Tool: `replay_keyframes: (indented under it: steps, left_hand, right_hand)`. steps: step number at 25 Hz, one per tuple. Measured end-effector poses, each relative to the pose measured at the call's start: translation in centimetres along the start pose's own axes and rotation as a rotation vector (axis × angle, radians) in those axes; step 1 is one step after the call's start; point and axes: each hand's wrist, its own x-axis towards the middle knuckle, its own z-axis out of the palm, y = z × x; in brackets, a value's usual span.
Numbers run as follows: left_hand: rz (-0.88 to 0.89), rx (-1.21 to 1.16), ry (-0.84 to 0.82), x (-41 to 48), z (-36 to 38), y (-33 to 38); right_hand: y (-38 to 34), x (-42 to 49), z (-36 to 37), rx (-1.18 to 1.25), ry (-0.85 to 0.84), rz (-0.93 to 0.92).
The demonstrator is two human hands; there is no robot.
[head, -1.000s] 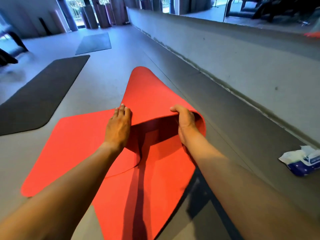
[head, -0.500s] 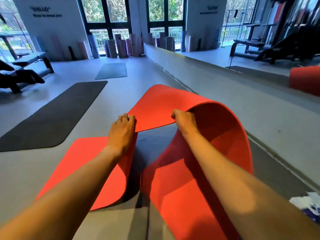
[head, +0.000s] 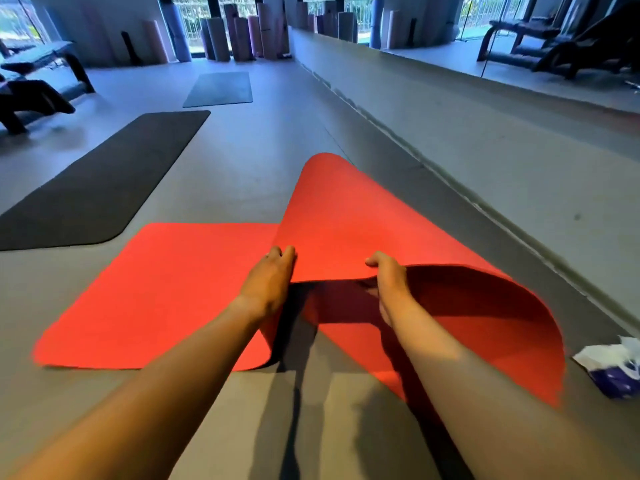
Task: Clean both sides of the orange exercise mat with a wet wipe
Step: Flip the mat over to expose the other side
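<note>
Orange mat (head: 156, 289) — end looped over; my right hand (head: 389, 278) pinches its edge, left hand (head: 270, 282) seemingly likewise, fingers half hidden — to turn the underside up.

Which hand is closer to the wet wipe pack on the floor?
Right. The right hand grips the lifted edge of the orange exercise mat, on the side toward the wet wipe pack; the left hand grips that edge farther away.

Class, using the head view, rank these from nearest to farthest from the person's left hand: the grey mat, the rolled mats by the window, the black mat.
From the left hand:
1. black mat, on the left.
2. grey mat, farther ahead.
3. rolled mats, upright by the far window.
</note>
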Motion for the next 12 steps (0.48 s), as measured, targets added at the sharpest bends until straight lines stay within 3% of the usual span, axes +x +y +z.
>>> replay_keyframes:
  steps: [4, 9, 12]
  left_hand:
    - [0.028, 0.207, -0.204, 1.1, 2.5, 4.3]
    - [0.028, 0.431, -0.426, 3.0, 2.5, 6.6]
    - [-0.008, 0.565, -0.601, 2.8, 3.0, 3.5]
  right_hand:
    - [2.0, 1.5, -2.8, 0.261, 0.086, 0.133]
    - [4.7, 2.4, -3.9, 0.315, 0.169, 0.252]
    - [7.0, 1.5, -1.5, 0.287, 0.103, 0.304]
